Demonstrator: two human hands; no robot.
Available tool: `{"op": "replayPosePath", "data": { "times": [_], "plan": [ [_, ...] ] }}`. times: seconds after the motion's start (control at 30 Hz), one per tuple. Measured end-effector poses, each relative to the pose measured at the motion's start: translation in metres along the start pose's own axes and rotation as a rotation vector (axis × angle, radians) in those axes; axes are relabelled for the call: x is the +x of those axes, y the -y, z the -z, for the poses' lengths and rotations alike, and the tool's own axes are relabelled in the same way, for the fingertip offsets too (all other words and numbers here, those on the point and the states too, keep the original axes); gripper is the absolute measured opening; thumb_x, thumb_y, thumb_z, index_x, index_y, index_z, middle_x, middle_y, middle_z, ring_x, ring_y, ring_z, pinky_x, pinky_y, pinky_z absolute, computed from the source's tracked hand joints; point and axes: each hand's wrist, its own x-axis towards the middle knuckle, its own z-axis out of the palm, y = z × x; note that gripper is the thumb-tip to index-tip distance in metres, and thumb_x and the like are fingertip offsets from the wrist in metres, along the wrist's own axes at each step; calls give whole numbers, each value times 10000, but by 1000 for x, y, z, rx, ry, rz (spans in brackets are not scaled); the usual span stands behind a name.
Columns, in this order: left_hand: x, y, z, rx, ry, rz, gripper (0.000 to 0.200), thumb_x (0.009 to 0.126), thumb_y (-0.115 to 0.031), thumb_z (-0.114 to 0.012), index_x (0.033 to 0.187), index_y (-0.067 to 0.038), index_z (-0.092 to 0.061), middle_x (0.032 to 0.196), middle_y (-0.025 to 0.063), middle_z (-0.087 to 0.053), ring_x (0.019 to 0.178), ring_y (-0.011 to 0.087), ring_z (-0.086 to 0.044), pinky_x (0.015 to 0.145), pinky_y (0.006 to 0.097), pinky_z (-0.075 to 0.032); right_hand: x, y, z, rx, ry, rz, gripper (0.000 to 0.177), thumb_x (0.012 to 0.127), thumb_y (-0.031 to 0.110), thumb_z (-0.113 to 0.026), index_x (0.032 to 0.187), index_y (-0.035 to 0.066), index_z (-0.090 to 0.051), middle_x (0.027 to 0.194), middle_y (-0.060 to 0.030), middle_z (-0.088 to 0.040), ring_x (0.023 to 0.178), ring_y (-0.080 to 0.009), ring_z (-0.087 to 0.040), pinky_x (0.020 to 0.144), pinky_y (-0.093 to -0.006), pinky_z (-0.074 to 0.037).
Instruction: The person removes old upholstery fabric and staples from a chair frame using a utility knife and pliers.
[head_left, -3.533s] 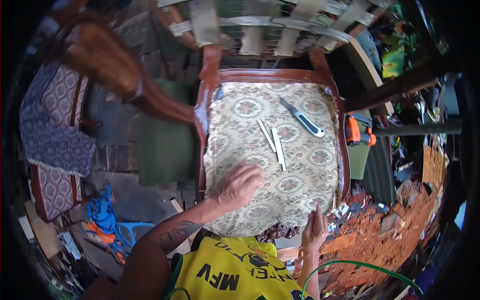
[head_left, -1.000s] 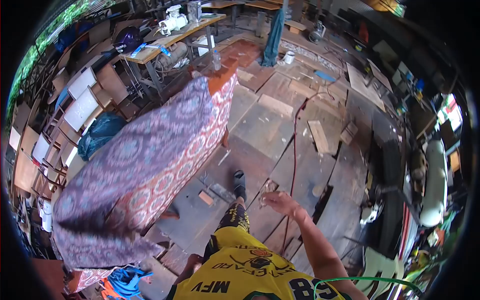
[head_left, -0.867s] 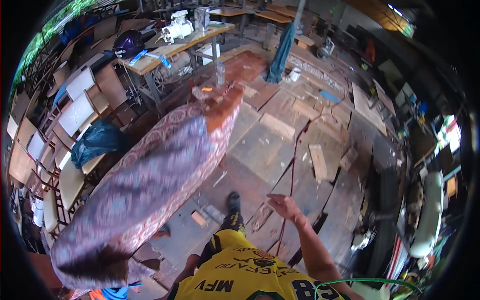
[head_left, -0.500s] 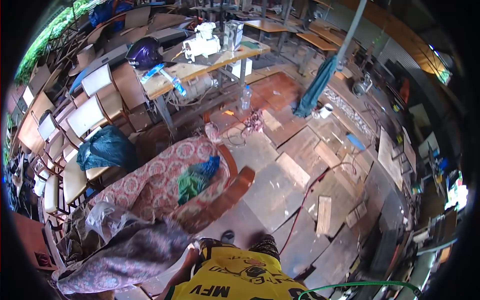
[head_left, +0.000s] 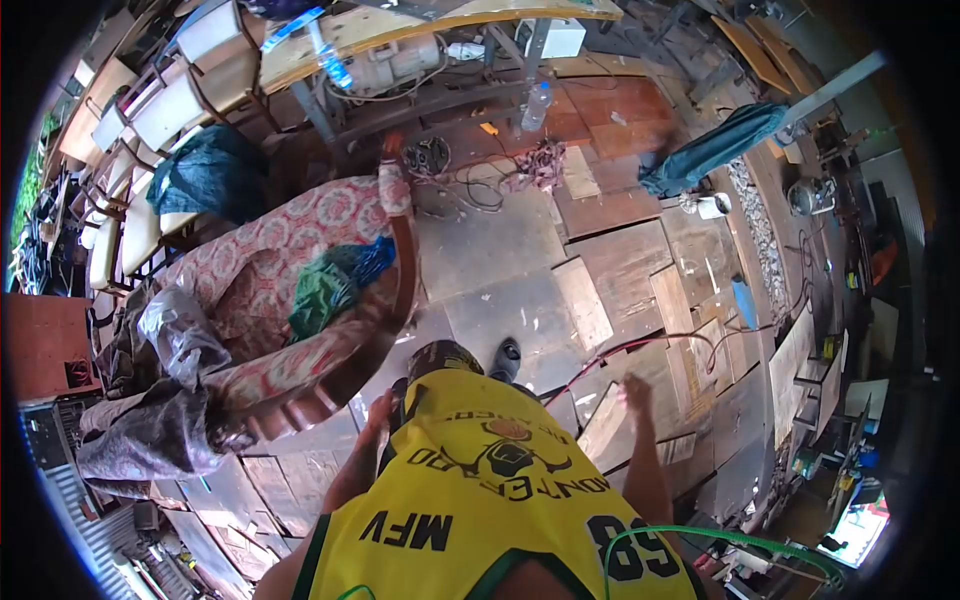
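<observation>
My right hand (head_left: 635, 393) is held out over the floor boards to the right, its fingers loosely curled, with nothing visible in it. My left hand (head_left: 381, 408) hangs low beside my leg, partly hidden, and its fingers cannot be made out. Nearest to it is the curved wooden arm (head_left: 400, 300) of a sofa with red-and-white floral cloth (head_left: 330, 205). A green plastic bag (head_left: 318, 300) and a blue one (head_left: 372, 258) lie on the seat. At the sofa's near end are a clear plastic bag (head_left: 182, 330) and a dark patterned cloth (head_left: 150, 440).
A red hose or cable (head_left: 620, 348) crosses the uneven floor boards (head_left: 500, 290). Ahead stand a wooden workbench (head_left: 440, 28), a water bottle (head_left: 537, 105) and bundled rags (head_left: 540, 163). A teal cloth (head_left: 715, 150) hangs on a slanted pole (head_left: 835, 88). Chairs (head_left: 165, 115) line the left.
My view has tilted down and turned, so the bench sits higher in it. My right hand has come into view; the sofa now lies farther left.
</observation>
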Motion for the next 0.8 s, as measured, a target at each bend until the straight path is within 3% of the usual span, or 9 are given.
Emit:
{"op": "replayPosePath", "data": {
  "times": [0.07,0.17,0.23,0.33,0.37,0.43,0.5,0.63,0.8],
  "plan": [
    [-2,-46,-57,73,47,-100,631,1098,-583,-522,1269,-17,-742,1073,76,-751,921,163,-665,861,333,-538,54,69,27,190,13,-126,338,1062,463,-693,979,136,-695,748,56,-610,587,-54,-561,496,-230,-444],
    [-3,-109,-121,23,197,-57,574,1089,-522,-577,1310,-15,-730,1176,153,-772,1049,217,-725,952,359,-552,145,104,28,-308,-3,184,406,1033,435,-705,1013,39,-792,742,-25,-679,669,-109,-651,563,-310,-512],
    [-25,-173,-170,410,-25,-489,420,1113,-328,-601,1308,28,-706,1113,140,-781,1071,201,-708,944,332,-552,179,139,-4,-438,-4,271,448,1009,445,-719,950,7,-793,755,-91,-720,703,-149,-681,660,-365,-550],
    [-14,-251,-210,253,-291,-597,347,1049,-153,-688,1350,21,-675,1185,162,-764,1140,233,-703,985,361,-549,201,205,-60,-392,387,82,475,1016,447,-732,970,-23,-786,782,-116,-747,710,-181,-700,706,-373,-558],
    [2,-273,-211,272,-473,-826,381,1030,-120,-702,1384,11,-651,1254,175,-736,1195,254,-685,998,371,-545,196,237,-80,-460,474,107,449,1026,427,-737,1042,-18,-797,853,-128,-778,733,-197,-707,723,-378,-565],
    [47,-316,-205,380,-812,-1132,500,997,-118,-735,1459,-2,-583,1442,218,-631,1326,350,-617,1085,436,-494,213,258,-120,-613,637,218,410,1020,388,-748,1167,9,-797,1082,-192,-810,987,-253,-771,898,-381,-584],
    [78,-358,-184,669,-932,-1001,666,966,-205,-777,1507,53,-487,1535,284,-523,1390,466,-510,1198,522,-355,243,266,-159,-598,789,311,387,1022,386,-729,1129,21,-798,1087,-196,-804,1043,-319,-772,937,-405,-582],
    [141,-387,-163,545,-907,-723,934,933,-257,-820,1629,81,-297,1586,359,-457,1471,507,-450,1204,548,-355,346,277,-260,-781,888,314,416,989,427,-687,1038,24,-778,1103,-225,-773,1067,-421,-732,945,-491,-578],
    [157,-380,-167,477,-824,-542,981,917,-167,-824,1674,45,-237,1592,363,-464,1422,529,-510,1156,483,-442,519,225,-427,-772,694,730,368,1001,353,-616,1046,22,-771,1163,-234,-748,1133,-421,-701,1012,-524,-549]
  ]
}}
